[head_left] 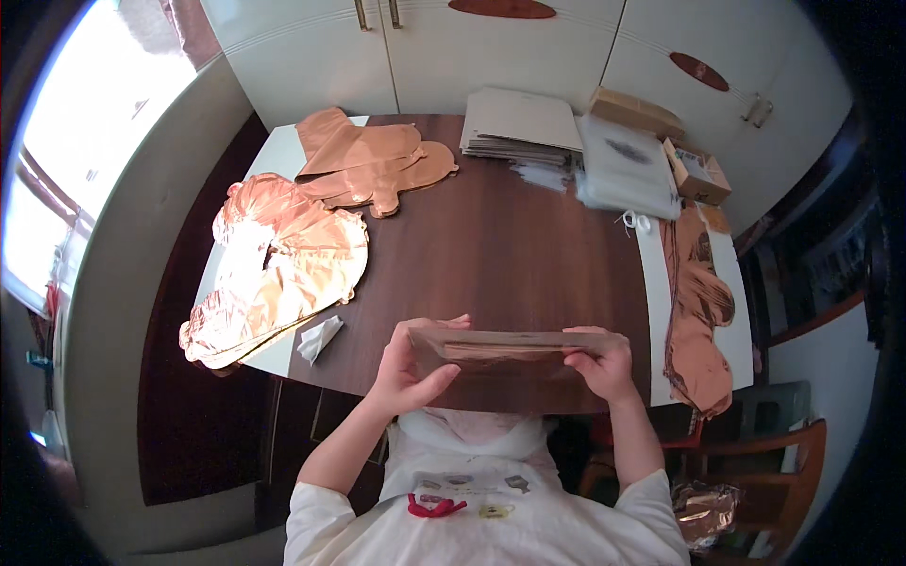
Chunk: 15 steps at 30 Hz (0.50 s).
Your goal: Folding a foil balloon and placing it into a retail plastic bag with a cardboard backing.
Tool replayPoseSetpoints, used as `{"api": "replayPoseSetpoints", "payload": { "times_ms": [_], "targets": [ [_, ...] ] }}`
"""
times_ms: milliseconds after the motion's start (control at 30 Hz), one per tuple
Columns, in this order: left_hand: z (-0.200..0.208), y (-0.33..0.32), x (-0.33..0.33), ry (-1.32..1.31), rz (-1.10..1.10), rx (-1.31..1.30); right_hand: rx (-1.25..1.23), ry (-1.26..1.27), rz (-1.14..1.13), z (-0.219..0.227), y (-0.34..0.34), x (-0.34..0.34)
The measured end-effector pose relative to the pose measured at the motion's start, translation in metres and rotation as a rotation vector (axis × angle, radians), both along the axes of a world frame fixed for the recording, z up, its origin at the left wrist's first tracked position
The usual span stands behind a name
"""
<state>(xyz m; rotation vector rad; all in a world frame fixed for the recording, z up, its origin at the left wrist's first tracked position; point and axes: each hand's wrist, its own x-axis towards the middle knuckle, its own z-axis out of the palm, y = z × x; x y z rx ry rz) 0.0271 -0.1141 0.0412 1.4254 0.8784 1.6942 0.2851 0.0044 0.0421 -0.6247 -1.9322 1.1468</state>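
Observation:
Between my hands, over the table's near edge, is a flat clear plastic packet [510, 338], seen nearly edge-on, with something copper-coloured and folded inside. My left hand [413, 366] grips its left end, thumb on the near side and fingers behind. At the other end my right hand [602, 362] pinches it, thumb toward me. A shiny, partly puffed copper foil balloon [321, 255] lies at the table's left. Behind it are flat copper foil balloons [377, 165], overlapping. Along the right edge stretches another copper foil balloon [696, 321], long and crumpled.
The brown table [510, 245] has white side panels. A crumpled white tissue [321, 340] lies front left. At the back stand a stack of grey cardboard sheets [521, 121], a pile of clear plastic bags [628, 165], a small open box [696, 172] and white-handled scissors [634, 222]. A wooden chair [793, 481] stands at right.

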Motion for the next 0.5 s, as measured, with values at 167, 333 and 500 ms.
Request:
{"api": "replayPoseSetpoints", "payload": {
  "times_ms": [167, 333, 500],
  "targets": [
    [0.006, 0.001, -0.007, 0.121, 0.055, 0.105, 0.017, 0.1, 0.073, 0.007, 0.006, -0.003],
    [-0.003, -0.002, -0.004, 0.178, 0.212, -0.047, 0.035, 0.035, 0.127, 0.002, 0.012, -0.004],
    [-0.009, 0.006, 0.004, 0.089, 0.281, 0.009, 0.003, 0.147, 0.152, 0.001, 0.007, -0.016]
  ]
}}
